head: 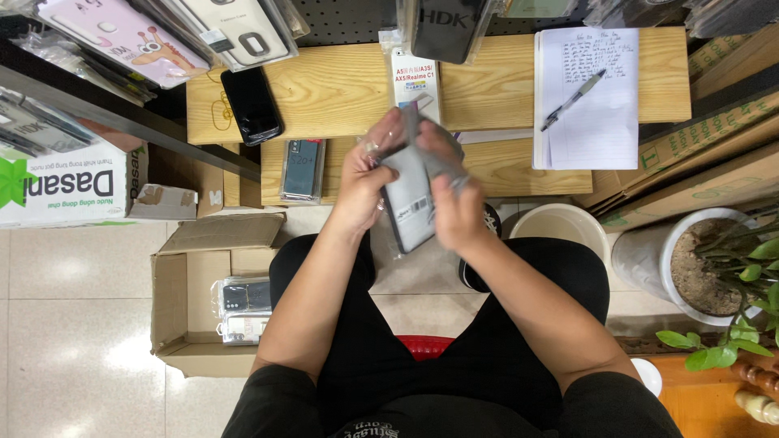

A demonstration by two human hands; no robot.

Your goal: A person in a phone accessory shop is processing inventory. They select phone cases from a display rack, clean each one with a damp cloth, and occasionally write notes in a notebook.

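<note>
Head view: phone case (408, 203) in clear sleeve, gripped by left hand (363, 182) and right hand (456, 207) above lap, just in front of wooden bench (341, 89). Left of case, open cardboard box (174, 312) holds packaged cases (243, 308). Right of case, white pot (661, 259) holds soil and plant.

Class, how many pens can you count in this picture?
1. The pen lies slantwise on the notebook on the wooden shelf. Others may be hidden under the hanging packets.
</note>
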